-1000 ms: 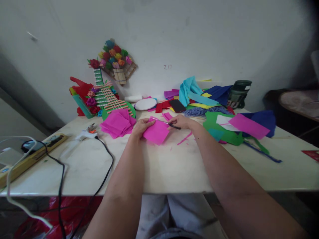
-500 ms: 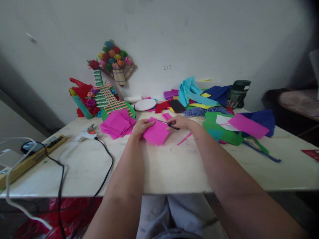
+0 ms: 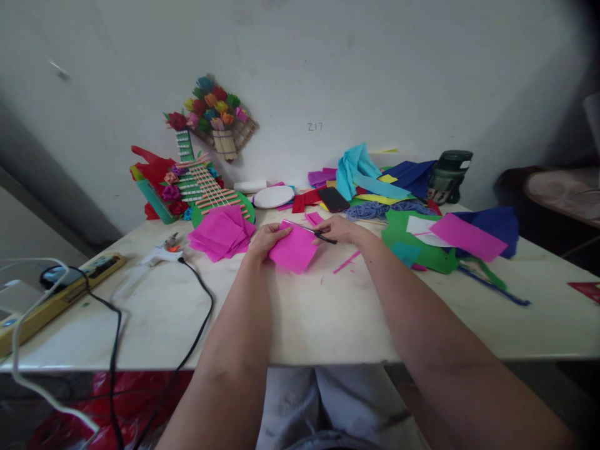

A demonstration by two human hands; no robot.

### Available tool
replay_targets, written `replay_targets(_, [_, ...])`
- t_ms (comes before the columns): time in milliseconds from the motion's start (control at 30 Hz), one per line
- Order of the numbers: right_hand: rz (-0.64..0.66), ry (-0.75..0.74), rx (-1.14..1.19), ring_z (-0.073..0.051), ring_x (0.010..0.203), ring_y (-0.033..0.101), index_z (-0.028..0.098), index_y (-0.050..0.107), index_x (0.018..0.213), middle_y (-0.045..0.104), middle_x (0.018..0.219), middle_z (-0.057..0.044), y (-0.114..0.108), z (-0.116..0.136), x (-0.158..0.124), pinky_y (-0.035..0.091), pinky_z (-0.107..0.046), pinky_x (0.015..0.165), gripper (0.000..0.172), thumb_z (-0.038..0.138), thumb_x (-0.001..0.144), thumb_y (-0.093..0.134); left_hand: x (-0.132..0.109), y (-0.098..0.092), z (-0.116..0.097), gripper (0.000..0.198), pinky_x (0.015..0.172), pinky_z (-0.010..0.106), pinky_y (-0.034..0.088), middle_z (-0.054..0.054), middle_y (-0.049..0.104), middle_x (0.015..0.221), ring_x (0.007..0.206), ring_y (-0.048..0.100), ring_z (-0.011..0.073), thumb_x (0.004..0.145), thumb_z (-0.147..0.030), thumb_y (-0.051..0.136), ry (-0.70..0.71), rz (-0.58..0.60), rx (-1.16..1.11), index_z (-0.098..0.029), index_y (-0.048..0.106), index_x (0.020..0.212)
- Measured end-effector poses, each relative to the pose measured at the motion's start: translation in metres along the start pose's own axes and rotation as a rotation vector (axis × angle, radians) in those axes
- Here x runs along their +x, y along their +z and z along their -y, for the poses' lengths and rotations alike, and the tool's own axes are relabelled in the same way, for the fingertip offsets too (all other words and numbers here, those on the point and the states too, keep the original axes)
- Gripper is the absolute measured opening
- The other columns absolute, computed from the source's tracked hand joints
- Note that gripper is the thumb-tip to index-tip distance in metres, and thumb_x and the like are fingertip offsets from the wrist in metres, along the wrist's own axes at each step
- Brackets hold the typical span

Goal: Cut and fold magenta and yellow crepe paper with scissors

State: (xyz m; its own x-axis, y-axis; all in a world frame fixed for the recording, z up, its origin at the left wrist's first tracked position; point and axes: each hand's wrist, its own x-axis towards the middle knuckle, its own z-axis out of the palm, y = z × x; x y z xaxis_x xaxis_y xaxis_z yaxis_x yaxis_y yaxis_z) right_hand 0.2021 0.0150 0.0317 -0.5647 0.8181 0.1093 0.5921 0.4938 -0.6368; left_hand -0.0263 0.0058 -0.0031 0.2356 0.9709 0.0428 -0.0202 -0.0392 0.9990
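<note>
My left hand (image 3: 265, 240) pinches the left edge of a folded pink paper square (image 3: 294, 250) held just above the white table (image 3: 304, 312). My right hand (image 3: 340, 229) grips a pair of black-handled scissors (image 3: 313, 232) whose blades lie along the top edge of that square. A stack of cut pink squares (image 3: 220, 232) lies just left of my left hand. A thin pink offcut strip (image 3: 347, 262) lies on the table below my right wrist.
A glue gun (image 3: 162, 252) with a black cord (image 3: 197, 325) lies at left, near a power strip (image 3: 60, 294). Paper-flower crafts (image 3: 201, 181) lean on the wall. A phone (image 3: 334, 199), a white disc (image 3: 274, 196), a dark jar (image 3: 449, 175) and heaps of coloured paper (image 3: 422, 237) fill the back right.
Almost nothing differs; the scissors shift very slightly along the top edge of the pink square while both hands stay in place.
</note>
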Motion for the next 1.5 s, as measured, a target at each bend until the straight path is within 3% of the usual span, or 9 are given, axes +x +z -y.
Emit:
replay_targets(467, [0.002, -0.032, -0.051, -0.009, 0.054, 0.041, 0.021, 0.07, 0.089, 0.051, 0.058, 0.003, 0.004, -0.001, 0.002, 0.029, -0.021, 0.051, 0.049, 0.058, 0.058, 0.062, -0.001, 0.003, -0.001, 0.042, 0.051, 0.026, 0.045, 0.008, 0.066, 0.07, 0.053, 0.059, 0.015, 0.057, -0.044, 0.072, -0.016, 0.023, 0.024, -0.011, 0.065, 0.083])
replay_targets(800, [-0.043, -0.025, 0.001, -0.01, 0.055, 0.042, 0.02, 0.07, 0.091, 0.051, 0.058, 0.003, 0.006, -0.007, 0.005, 0.03, -0.022, 0.051, 0.049, 0.053, 0.056, 0.066, -0.001, 0.002, -0.001, 0.036, 0.048, 0.024, 0.044, 0.005, 0.065, 0.065, 0.049, 0.057, 0.0136, 0.06, -0.042, 0.071, -0.02, 0.038, 0.013, -0.012, 0.065, 0.078])
replay_targets(1000, [0.018, -0.06, 0.011, -0.01, 0.056, 0.043, 0.022, 0.069, 0.094, 0.053, 0.06, 0.003, 0.005, -0.002, 0.002, 0.031, -0.021, 0.052, 0.047, 0.054, 0.06, 0.063, 0.0, 0.001, 0.0, 0.038, 0.05, 0.025, 0.044, 0.006, 0.066, 0.068, 0.052, 0.058, 0.0142, 0.059, -0.042, 0.072, -0.023, 0.05, 0.003, -0.012, 0.065, 0.081])
replay_targets(1167, [-0.009, -0.067, -0.052, -0.011, 0.059, 0.046, 0.022, 0.07, 0.091, 0.057, 0.064, 0.001, 0.005, -0.001, 0.003, 0.031, -0.022, 0.054, 0.042, 0.051, 0.061, 0.064, -0.002, 0.004, -0.003, 0.037, 0.052, 0.025, 0.046, 0.007, 0.066, 0.068, 0.052, 0.058, 0.0139, 0.059, -0.039, 0.073, -0.048, 0.061, -0.022, -0.011, 0.065, 0.081])
replay_targets(1500, [-0.04, -0.066, -0.051, -0.011, 0.055, 0.043, 0.021, 0.069, 0.095, 0.053, 0.058, 0.003, 0.01, -0.01, 0.008, 0.029, -0.022, 0.051, 0.05, 0.055, 0.059, 0.063, -0.003, 0.006, -0.005, 0.038, 0.052, 0.025, 0.046, 0.006, 0.066, 0.067, 0.052, 0.058, 0.0135, 0.059, -0.04, 0.073, -0.066, 0.078, -0.026, -0.011, 0.065, 0.082])
